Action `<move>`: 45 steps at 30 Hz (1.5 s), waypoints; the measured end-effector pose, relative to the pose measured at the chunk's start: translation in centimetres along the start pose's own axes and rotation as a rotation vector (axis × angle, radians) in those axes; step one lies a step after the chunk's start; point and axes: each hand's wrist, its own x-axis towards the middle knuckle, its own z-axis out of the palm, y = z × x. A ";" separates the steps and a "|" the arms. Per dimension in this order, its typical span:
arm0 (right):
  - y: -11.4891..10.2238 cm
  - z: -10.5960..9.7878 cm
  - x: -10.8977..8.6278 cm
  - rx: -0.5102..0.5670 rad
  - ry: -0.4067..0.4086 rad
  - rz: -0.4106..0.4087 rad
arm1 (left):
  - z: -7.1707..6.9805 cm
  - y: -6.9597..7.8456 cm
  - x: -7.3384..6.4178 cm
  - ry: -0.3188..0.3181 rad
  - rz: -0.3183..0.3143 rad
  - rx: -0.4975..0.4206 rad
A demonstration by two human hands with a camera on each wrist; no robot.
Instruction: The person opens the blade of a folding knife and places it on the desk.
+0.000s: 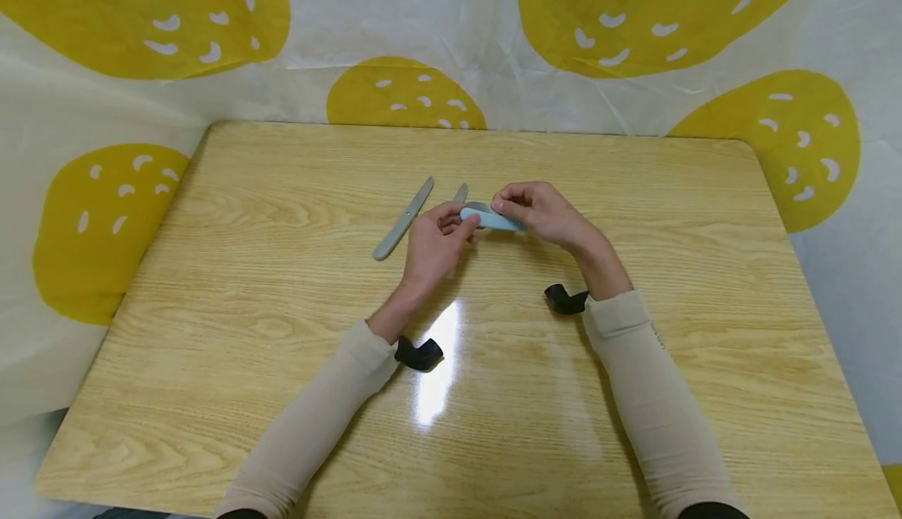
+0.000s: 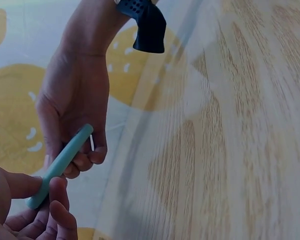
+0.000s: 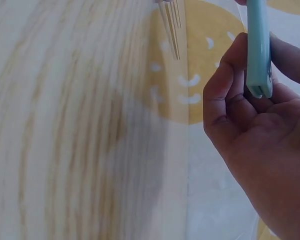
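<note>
A light blue folding knife (image 1: 496, 220) is held up over the table between both hands. My left hand (image 1: 431, 246) grips one end of its handle between thumb and fingers. At the other end, my right hand (image 1: 550, 215) pinches the knife near its grey blade with thumb and forefinger. The right wrist view shows a slot in the end of the handle (image 3: 259, 60). In the left wrist view the handle (image 2: 65, 162) slants between the two hands, its blade hidden.
An unfolded grey knife (image 1: 398, 234) lies on the wooden table (image 1: 282, 206), left of my left hand. Another grey blade (image 1: 461, 190) sticks out behind that hand, its lower part covered. A patterned white and yellow cloth (image 1: 402, 18) hangs behind the table's far edge.
</note>
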 end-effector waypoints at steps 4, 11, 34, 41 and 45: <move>-0.1 0.1 0.0 0.014 0.001 -0.002 | -0.2 0.1 0.0 0.001 -0.001 0.007; -0.1 0.3 0.1 0.020 -0.016 -0.050 | -0.3 0.0 0.0 -0.021 0.009 0.008; -0.3 0.1 0.0 0.018 0.101 -0.104 | -0.4 0.0 -0.1 -0.006 0.018 -0.002; -0.3 0.3 -0.3 0.109 0.115 -0.068 | -0.3 0.0 -0.2 -0.004 0.013 -0.011; -0.4 0.4 -0.4 0.142 0.098 -0.061 | -0.2 0.1 -0.3 -0.007 0.007 -0.019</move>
